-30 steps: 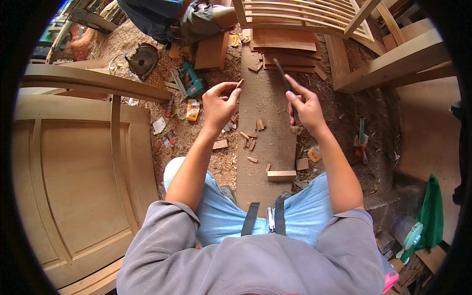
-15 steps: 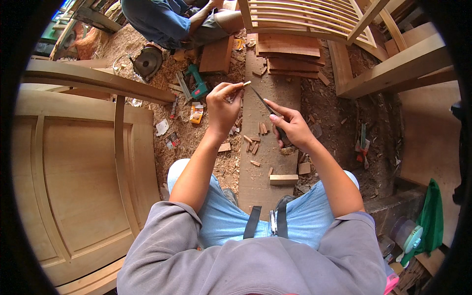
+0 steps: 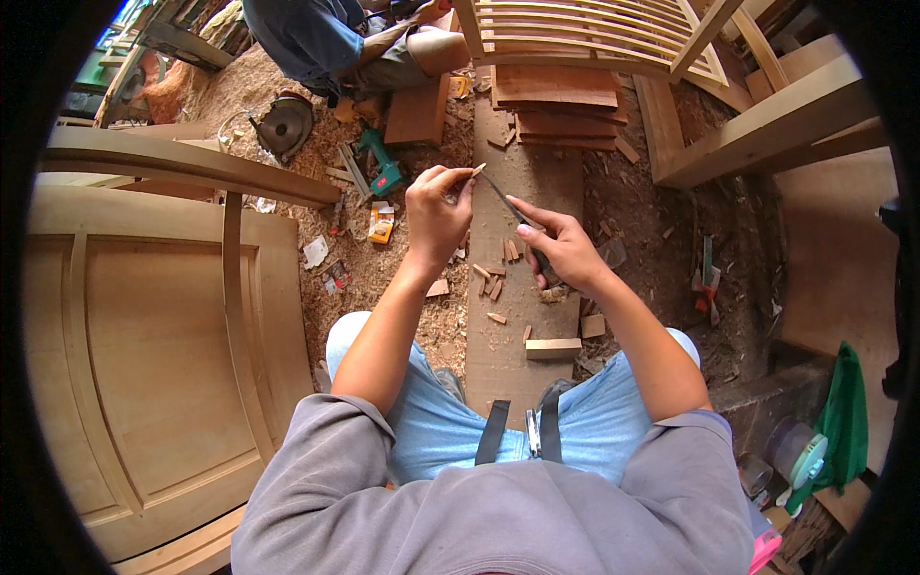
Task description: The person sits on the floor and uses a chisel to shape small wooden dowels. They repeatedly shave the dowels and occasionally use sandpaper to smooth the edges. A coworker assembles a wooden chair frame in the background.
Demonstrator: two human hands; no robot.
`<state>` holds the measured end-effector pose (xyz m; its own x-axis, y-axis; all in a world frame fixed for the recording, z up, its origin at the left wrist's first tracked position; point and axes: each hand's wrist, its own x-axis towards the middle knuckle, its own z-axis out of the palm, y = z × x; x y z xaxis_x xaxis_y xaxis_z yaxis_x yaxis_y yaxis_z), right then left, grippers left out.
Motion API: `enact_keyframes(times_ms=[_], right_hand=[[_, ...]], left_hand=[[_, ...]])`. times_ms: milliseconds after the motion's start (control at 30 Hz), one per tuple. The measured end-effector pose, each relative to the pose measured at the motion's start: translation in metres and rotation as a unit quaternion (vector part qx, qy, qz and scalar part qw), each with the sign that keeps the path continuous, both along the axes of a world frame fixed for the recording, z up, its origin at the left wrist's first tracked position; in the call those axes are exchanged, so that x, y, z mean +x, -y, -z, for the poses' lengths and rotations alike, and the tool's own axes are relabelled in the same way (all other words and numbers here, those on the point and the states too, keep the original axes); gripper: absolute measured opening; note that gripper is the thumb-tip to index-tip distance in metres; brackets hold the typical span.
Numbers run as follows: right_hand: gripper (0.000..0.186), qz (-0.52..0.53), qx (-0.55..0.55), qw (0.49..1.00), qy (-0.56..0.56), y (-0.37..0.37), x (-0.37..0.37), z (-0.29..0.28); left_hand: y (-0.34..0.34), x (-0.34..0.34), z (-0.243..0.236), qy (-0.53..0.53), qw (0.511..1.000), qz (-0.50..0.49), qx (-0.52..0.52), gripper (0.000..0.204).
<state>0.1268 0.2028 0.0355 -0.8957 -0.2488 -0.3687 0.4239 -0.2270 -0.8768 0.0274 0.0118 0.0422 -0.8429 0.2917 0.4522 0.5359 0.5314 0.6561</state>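
Observation:
Out in front of me, my left hand (image 3: pixel 439 216) pinches a small pale wooden peg (image 3: pixel 478 171) between thumb and fingertips. My right hand (image 3: pixel 563 251) is wrapped round the handle of a knife (image 3: pixel 500 195), its forefinger stretched along the dark, narrow blade. The blade points up and left, and its tip is at or very near the peg; contact is too small to make out. Below the hands, several small wood pieces (image 3: pixel 494 285) lie scattered on a long board (image 3: pixel 508 369). A larger pale block (image 3: pixel 553 349) rests near its closer end.
A panelled wooden door (image 3: pixel 172 355) and a rail (image 3: pixel 192 165) stand at left. Beyond lie a green power tool (image 3: pixel 376 163) and a round-bladed tool (image 3: pixel 285 126) among shavings. Stacked planks (image 3: pixel 558 88), a slatted frame (image 3: pixel 585 34) and another seated person (image 3: pixel 316 43) are farther off.
The knife and my right hand have shifted slightly left and up, bringing the blade tip closer to the peg. The peg sits at a steeper angle. My left hand has barely moved.

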Motion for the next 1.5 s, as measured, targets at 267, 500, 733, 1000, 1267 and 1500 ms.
enact_keyframes(times_ms=[267, 500, 733, 1000, 1267, 1500], right_hand=[[0.048, 0.058, 0.004, 0.997, 0.051, 0.025, 0.003, 0.024], [0.046, 0.153, 0.009, 0.986, 0.071, 0.042, -0.007, 0.045], [0.043, 0.537, 0.089, 0.837, 0.053, -0.07, -0.045, 0.005], [0.048, 0.172, 0.096, 0.977, -0.081, -0.05, -0.021, 0.031], [0.049, 0.023, 0.084, 0.993, -0.077, -0.015, -0.007, 0.002], [0.049, 0.011, 0.056, 0.996, -0.067, -0.003, -0.001, -0.004]], left_hand=[[-0.004, -0.003, 0.021, -0.048, 0.994, 0.028, -0.091, 0.012], [-0.012, -0.008, 0.044, -0.009, 0.993, 0.011, -0.121, 0.01], [-0.006, 0.035, 0.019, 0.056, 0.996, 0.04, -0.055, 0.011], [0.005, 0.003, 0.01, 0.194, 0.97, -0.021, 0.147, 0.015], [0.007, -0.005, 0.011, 0.275, 0.937, -0.012, 0.213, 0.019], [0.006, -0.005, 0.008, 0.306, 0.923, -0.007, 0.233, 0.021]])
